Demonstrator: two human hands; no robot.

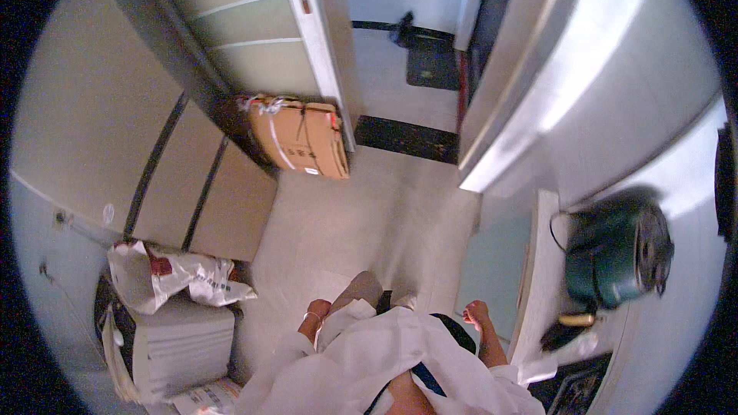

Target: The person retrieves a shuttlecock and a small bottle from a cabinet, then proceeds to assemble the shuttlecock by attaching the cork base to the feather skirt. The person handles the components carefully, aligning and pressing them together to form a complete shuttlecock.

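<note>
White fabric of a loose shirt [377,353] lay nearest the camera, cut off by the lower edge and covering most of the person's body. Beside a trouser leg [357,292] hung the left hand [317,310], a pale band [311,315] at its wrist; its fingers were too small and blurred to tell how far they were bent or whether they held anything. On the other side, the right hand [475,313] had its fingers curled into a loose fist, with nothing visible in its grip. It hung over the pale cabinet front [496,269] below the counter [536,261]; whether the two touched could not be told.

On the counter sat a dark green appliance [607,253], its back in shadow. At left, a crumpled plastic bag [181,280] partly hid what was under it, next to a white ridged stack [184,350]. Tied flat cardboard [301,138] leaned by the doorway, beyond which a dark object [401,32] near a mat [430,63] stayed unclear.
</note>
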